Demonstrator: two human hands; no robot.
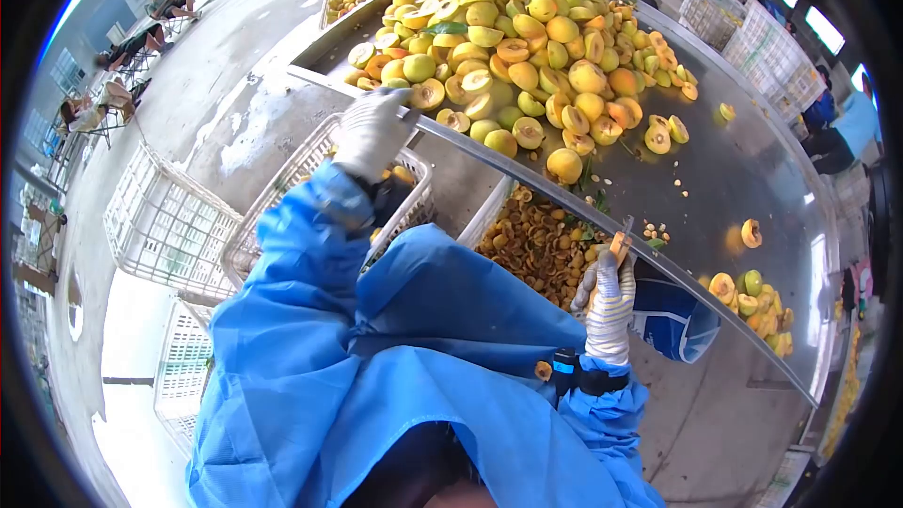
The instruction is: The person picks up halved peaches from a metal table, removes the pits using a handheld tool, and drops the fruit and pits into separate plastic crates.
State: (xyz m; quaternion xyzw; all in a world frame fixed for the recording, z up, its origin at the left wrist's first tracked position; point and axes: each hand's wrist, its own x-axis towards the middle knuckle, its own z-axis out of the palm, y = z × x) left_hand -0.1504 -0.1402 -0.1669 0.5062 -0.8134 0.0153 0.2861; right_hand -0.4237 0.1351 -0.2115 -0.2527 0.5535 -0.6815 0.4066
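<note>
Steel table [752, 179]: fruit heap [527, 28] has many halved and whole ones left, with bare room to its right. Crate of stones [536, 245] under the rim is fairly full. Your left hand [372, 132] curls on the rim beside the heap; can't tell if it holds anything. Your right hand [609, 306] is closed round a small knife [621, 245].

Head camera looks forward-down, close above left hand [372, 132], right hand [609, 306] and metal table [752, 179].
</note>
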